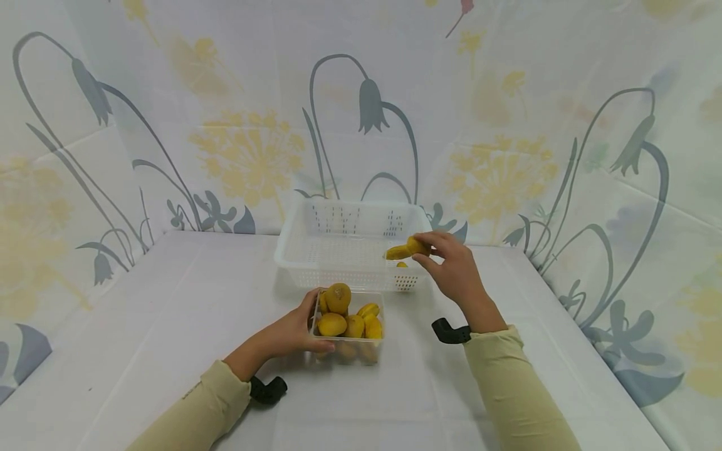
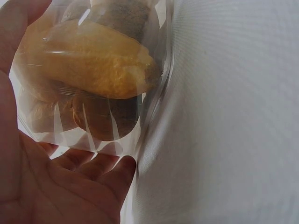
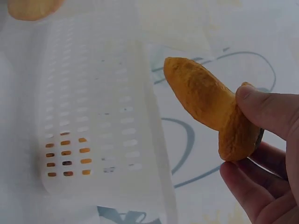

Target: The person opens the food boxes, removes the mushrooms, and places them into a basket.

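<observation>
My right hand [image 1: 451, 266] pinches a knobbly yellow gourd-shaped fruit [image 3: 201, 95] between thumb and fingers. Its long lobe points away from the palm, above the right end of a white perforated basket [image 1: 290, 266]. Inside that end, something yellow [image 1: 402, 264] lies low, also showing through the holes in the right wrist view. My left hand [image 1: 296, 329] grips the left side of a clear plastic box [image 1: 379, 339], thumb along the front wall and fingers behind. Several yellow fruits [image 1: 331, 324] fill the box; a round brownish-yellow one [image 1: 338, 298] sits highest. Box walls blur the lower fruits.
The basket stands at the back of a white-covered table [image 1: 169, 326], close to a flower-printed cloth backdrop [image 1: 361, 156]. The box is in front of the basket, nearer me. Black curved wrist mounts [image 1: 451, 332] stick out from both wrists.
</observation>
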A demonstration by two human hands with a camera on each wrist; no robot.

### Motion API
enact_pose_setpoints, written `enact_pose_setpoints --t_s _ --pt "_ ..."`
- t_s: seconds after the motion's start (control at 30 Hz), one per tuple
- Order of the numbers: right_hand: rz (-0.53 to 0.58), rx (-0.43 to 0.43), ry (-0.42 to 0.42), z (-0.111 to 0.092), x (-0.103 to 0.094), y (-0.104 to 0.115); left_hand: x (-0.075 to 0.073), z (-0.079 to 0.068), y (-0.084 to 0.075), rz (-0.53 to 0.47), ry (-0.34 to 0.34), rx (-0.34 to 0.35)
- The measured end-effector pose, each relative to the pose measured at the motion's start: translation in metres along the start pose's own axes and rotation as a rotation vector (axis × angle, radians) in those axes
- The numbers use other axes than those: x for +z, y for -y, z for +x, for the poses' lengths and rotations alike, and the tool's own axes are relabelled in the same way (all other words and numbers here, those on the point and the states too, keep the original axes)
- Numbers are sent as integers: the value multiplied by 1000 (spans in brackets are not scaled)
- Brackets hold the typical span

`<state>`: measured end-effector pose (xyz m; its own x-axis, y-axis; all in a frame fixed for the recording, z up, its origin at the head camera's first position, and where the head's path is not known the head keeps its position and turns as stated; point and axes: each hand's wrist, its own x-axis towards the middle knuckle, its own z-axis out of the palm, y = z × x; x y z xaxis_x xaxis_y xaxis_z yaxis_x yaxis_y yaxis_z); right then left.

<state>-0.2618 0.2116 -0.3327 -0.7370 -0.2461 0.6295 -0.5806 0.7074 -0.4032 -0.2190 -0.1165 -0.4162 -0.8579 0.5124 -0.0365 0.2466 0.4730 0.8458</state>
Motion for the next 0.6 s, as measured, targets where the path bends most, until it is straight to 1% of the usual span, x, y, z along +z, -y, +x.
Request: enact_pose_setpoints --t_s 0.23,0.37,0.6 --pt "1 33 -4 -2 13 -7 1 1 1 23 -7 -2" --pt "3 62 11 -3 19 -7 1 1 1 40 -12 -4" --pt "4 97 36 -4 26 -9 0 1 0 39 -9 -3"
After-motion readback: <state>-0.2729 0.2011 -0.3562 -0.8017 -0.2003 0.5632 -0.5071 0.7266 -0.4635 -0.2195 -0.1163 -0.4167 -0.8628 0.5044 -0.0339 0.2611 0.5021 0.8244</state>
